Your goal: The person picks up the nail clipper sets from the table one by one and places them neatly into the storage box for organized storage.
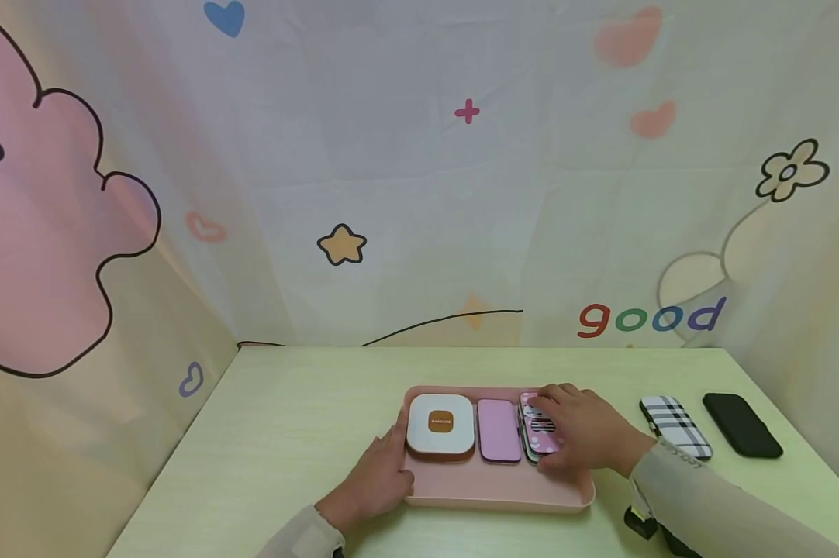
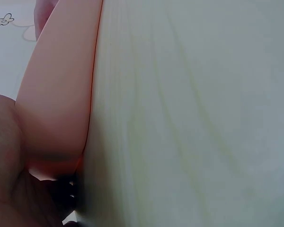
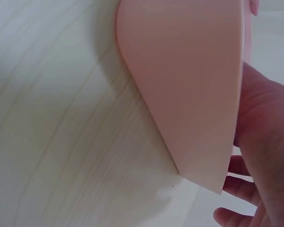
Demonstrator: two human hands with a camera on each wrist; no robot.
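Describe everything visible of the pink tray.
The pink tray is shallow, round-cornered, smooth-walled, seemingly plastic. It lies flat on the table, bare along its near side, with a white-topped box, pink case and patterned case inside. The left hand holds its left end; the right hand reaches over its right.

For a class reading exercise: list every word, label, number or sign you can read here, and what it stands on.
"good": coloured letters on the backdrop curtain.
"+": pink sign higher on that curtain.
Brown label on the white square case: lettering too small to read.
Right sleeve: dark marks near the cuff, too small to read.
Pink patterned phone case: partly hidden by the right hand, nothing readable.
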